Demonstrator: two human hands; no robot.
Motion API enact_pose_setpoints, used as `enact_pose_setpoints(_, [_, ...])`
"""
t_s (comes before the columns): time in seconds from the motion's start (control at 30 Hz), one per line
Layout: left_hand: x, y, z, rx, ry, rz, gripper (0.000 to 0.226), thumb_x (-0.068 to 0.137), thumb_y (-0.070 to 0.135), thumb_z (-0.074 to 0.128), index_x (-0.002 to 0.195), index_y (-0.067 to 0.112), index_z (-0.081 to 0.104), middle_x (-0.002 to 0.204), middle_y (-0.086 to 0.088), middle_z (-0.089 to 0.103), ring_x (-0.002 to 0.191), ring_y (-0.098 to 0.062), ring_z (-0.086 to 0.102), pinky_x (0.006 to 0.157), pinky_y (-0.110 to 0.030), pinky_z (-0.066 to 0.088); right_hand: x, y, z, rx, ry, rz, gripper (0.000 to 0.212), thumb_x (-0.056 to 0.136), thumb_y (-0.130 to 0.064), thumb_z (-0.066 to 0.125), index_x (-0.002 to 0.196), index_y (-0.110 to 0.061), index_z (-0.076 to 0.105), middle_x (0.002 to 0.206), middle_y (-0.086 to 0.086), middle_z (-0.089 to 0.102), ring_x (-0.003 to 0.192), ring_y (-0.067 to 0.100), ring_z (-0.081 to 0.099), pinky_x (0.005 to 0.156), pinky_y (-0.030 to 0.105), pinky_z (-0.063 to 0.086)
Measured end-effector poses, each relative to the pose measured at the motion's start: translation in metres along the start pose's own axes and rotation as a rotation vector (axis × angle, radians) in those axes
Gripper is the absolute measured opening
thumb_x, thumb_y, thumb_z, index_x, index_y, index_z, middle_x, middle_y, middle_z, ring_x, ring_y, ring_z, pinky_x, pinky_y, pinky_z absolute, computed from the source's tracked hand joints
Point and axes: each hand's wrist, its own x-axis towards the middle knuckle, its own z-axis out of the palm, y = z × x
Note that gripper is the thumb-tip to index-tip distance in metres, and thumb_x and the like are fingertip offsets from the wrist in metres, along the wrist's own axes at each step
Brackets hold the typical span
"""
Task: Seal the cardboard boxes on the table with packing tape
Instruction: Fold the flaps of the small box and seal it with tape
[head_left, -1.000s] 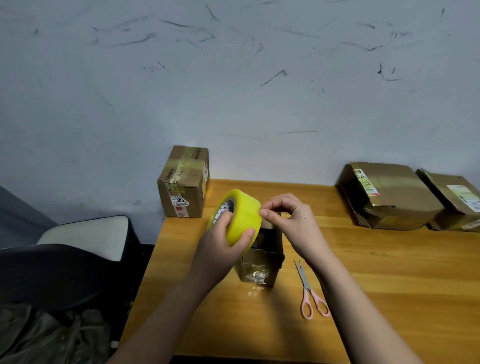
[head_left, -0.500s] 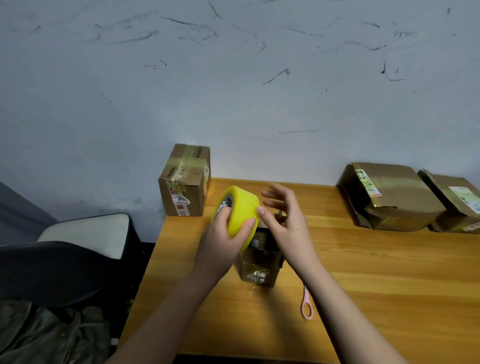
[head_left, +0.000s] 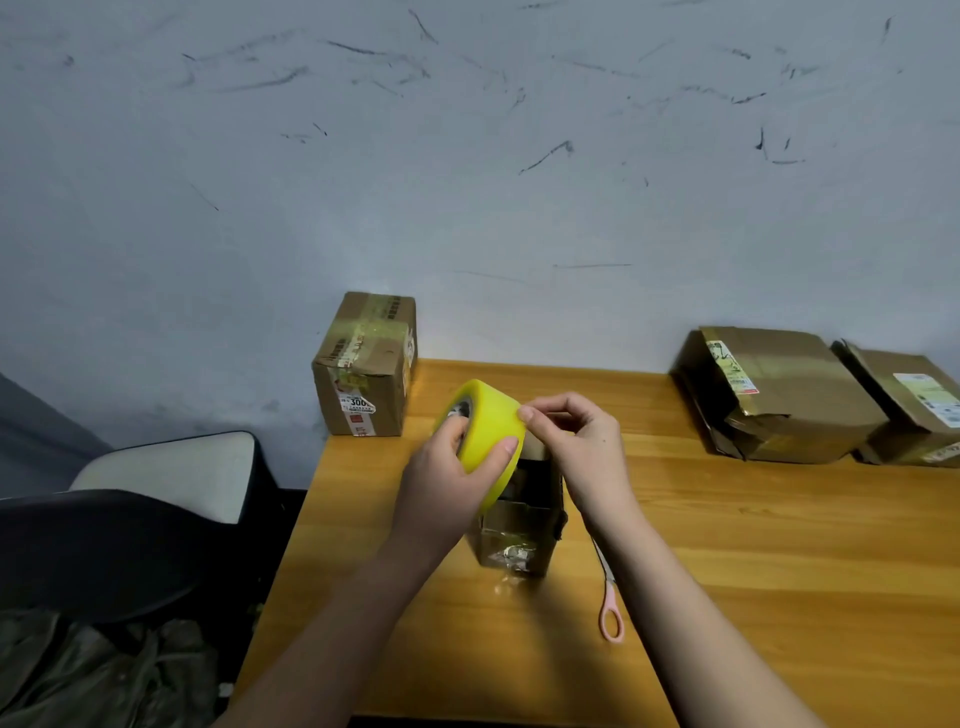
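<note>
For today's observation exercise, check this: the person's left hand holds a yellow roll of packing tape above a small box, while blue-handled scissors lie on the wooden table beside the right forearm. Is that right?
Not quite. The head view shows the scissors have pink handles, not blue. The rest stands: the left hand holds the yellow roll of packing tape above the small box, and the scissors lie on the wooden table beside the right forearm.

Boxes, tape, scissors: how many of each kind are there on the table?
Cardboard boxes: 4
Yellow tape rolls: 1
Pink-handled scissors: 1
Total: 6
</note>
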Motion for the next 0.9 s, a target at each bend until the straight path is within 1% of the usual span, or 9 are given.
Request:
enact_pose_setpoints(0.13, [0.0,-0.001,0.002,-0.017,-0.019,-0.004,0.048,0.067,0.066,0.054,0.081,0.021,0.059,0.071,-0.007,0.063,0.065,-0.021,0.061,0.061,-0.045,0.05,0.0,0.007,0.001,-0.2,0.039,-0.098,0.018,0.087,-0.013,0.069,0.076,-0.026,0.061,0.088,-0.002,0.064,0.077,-0.007,0.055,0.073,0.008,0.04])
enact_pose_setpoints(0.27, [-0.001,-0.009,0.004,-0.115,-0.122,-0.048,0.04,0.07,0.06,0.063,0.091,0.027,0.058,0.083,-0.014,0.068,0.075,-0.035,0.067,0.066,-0.058,0.053,0.003,0.01,0.004,-0.398,0.067,-0.181,0.011,0.091,-0.019,0.063,0.082,-0.023,0.058,0.089,-0.007,0.056,0.084,0.008,0.053,0.075,0.025,0.04])
enact_pose_setpoints(0.33, [-0.001,-0.011,0.003,-0.106,-0.148,-0.045,0.037,0.072,0.059,0.061,0.093,0.028,0.056,0.082,-0.015,0.066,0.074,-0.037,0.066,0.066,-0.059,0.052,0.006,0.009,0.004,-0.434,0.059,-0.216,0.011,0.092,-0.02,0.062,0.083,-0.022,0.057,0.089,-0.007,0.054,0.088,0.014,0.053,0.075,0.028,0.037])
enact_pose_setpoints(0.4, [-0.001,-0.011,0.001,-0.057,-0.16,-0.03,0.04,0.075,0.062,0.056,0.096,0.027,0.053,0.079,-0.01,0.063,0.072,-0.032,0.064,0.066,-0.054,0.053,0.007,0.008,0.005,-0.433,0.04,-0.247,0.009,0.092,-0.018,0.062,0.084,-0.018,0.058,0.089,-0.006,0.054,0.091,0.018,0.055,0.076,0.027,0.036])
enact_pose_setpoints(0.47, [0.001,-0.011,-0.003,0.121,-0.16,0.021,0.041,0.079,0.062,0.051,0.099,0.026,0.049,0.077,0.002,0.058,0.071,-0.021,0.059,0.063,-0.04,0.049,0.006,0.006,0.007,-0.427,0.041,-0.296,0.008,0.092,-0.017,0.062,0.085,-0.014,0.06,0.088,-0.005,0.055,0.089,0.021,0.056,0.077,0.029,0.039])
enact_pose_setpoints(0.57, [0.001,-0.006,-0.006,0.255,-0.087,0.058,0.034,0.086,0.052,0.055,0.101,0.022,0.047,0.078,0.006,0.053,0.073,-0.019,0.054,0.06,-0.035,0.039,-0.003,0.002,0.014,-0.417,0.057,-0.37,0.007,0.091,-0.021,0.06,0.084,-0.021,0.057,0.087,-0.007,0.057,0.083,0.017,0.056,0.076,0.031,0.043])
enact_pose_setpoints(0.63, [0.002,-0.003,-0.006,0.212,-0.081,0.042,0.034,0.085,0.051,0.057,0.1,0.021,0.049,0.078,0.005,0.054,0.073,-0.019,0.055,0.061,-0.036,0.04,-0.002,0.001,0.015,-0.286,0.069,-0.28,0.013,0.092,-0.017,0.061,0.082,-0.023,0.057,0.087,-0.005,0.063,0.084,0.014,0.059,0.079,0.033,0.047])
enact_pose_setpoints(0.77, [0.005,-0.009,-0.003,0.053,-0.116,-0.067,0.042,0.072,0.063,0.054,0.091,0.025,0.055,0.078,0.0,0.064,0.073,-0.021,0.064,0.067,-0.045,0.052,0.008,-0.003,0.015,0.035,-0.087,0.036,0.014,0.09,-0.02,0.066,0.081,-0.02,0.055,0.094,0.008,0.072,0.085,0.01,0.064,0.079,0.035,0.05])
enact_pose_setpoints(0.9, [0.004,-0.014,-0.001,-0.024,-0.121,-0.142,0.05,0.066,0.068,0.054,0.092,0.025,0.057,0.081,-0.003,0.068,0.076,-0.025,0.067,0.072,-0.052,0.054,0.011,-0.002,0.02,-0.088,-0.038,-0.042,0.027,0.078,-0.003,0.075,0.077,-0.019,0.053,0.075,-0.005,0.066,0.065,-0.003,0.059,0.069,0.016,0.048])
